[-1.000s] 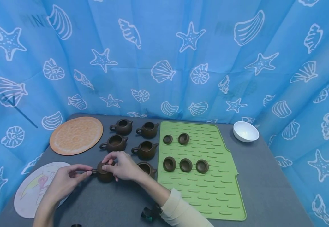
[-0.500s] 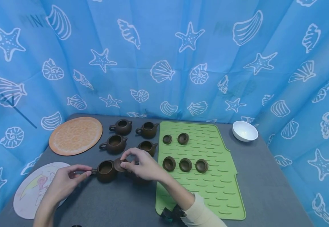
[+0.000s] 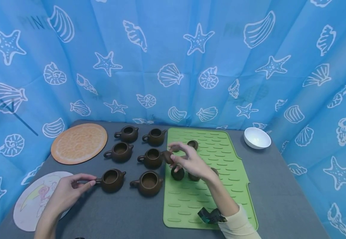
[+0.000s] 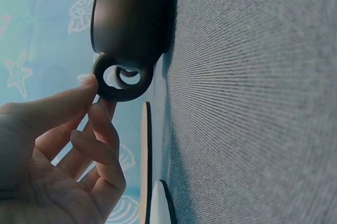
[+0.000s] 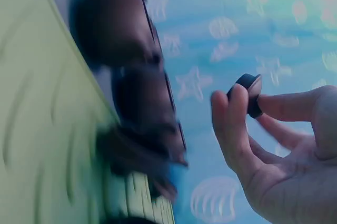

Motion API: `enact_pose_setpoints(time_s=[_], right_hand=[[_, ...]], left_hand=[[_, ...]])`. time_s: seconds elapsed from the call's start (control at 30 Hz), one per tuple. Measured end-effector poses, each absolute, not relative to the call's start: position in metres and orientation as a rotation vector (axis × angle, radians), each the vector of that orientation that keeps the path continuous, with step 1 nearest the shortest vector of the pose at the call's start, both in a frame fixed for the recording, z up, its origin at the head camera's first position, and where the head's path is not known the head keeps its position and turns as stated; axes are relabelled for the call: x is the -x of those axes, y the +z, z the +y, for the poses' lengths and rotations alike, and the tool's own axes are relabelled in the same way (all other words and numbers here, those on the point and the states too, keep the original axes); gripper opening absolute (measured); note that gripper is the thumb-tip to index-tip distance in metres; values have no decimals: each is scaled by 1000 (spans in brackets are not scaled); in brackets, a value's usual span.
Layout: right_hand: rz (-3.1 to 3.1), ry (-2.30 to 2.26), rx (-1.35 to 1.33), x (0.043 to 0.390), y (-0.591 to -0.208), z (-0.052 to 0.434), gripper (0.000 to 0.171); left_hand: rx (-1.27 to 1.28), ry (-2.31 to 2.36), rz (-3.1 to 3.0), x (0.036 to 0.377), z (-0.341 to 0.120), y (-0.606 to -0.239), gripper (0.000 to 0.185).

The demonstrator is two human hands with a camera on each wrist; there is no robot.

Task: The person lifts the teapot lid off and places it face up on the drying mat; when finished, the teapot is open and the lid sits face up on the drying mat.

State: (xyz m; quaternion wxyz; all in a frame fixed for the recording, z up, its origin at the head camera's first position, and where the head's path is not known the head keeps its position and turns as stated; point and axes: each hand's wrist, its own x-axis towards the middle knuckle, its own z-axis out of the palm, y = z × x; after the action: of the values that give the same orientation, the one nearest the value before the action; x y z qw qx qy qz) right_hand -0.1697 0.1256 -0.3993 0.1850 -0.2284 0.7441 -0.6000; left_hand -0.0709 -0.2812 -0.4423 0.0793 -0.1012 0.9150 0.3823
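Teapot lid [image 5: 251, 93] sits pinched between the thumb and fingertips of the right hand [image 3: 191, 161], lifted in the air above the left part of the green mat [image 3: 220, 205], near the lids already lying there. One of those lids [image 3: 177, 173] lies just below the hand, another [image 3: 193, 144] further back on the mat. The right wrist view shows the small dark round lid gripped edge-on; the teapots behind it are blurred.

The left hand [image 3: 66, 192] pinches the ring handle of the nearest teapot [image 3: 111, 180] between thumb and forefinger, the other fingers loosely curled below. That teapot stands upright and open on the grey table [image 3: 280, 205], just left of another open teapot [image 3: 147, 182]. Four more open teapots stand in two rows behind them.

An orange round mat [image 3: 79, 142] lies at the back left, a pale picture disc [image 3: 32, 205] under the left wrist, and a white bowl [image 3: 257, 138] beyond the green mat's far right corner
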Motion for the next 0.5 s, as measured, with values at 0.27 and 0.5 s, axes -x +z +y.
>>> enact_pose_setpoints(time_s=[0.27, 0.5], right_hand=[[2068, -1755, 554, 188, -399, 175, 39], [2250, -1708, 568, 201, -402, 208, 55]], left_hand=[[298, 1142, 2761, 70, -281, -442, 39], [305, 1140, 2744, 70, -280, -441, 41]])
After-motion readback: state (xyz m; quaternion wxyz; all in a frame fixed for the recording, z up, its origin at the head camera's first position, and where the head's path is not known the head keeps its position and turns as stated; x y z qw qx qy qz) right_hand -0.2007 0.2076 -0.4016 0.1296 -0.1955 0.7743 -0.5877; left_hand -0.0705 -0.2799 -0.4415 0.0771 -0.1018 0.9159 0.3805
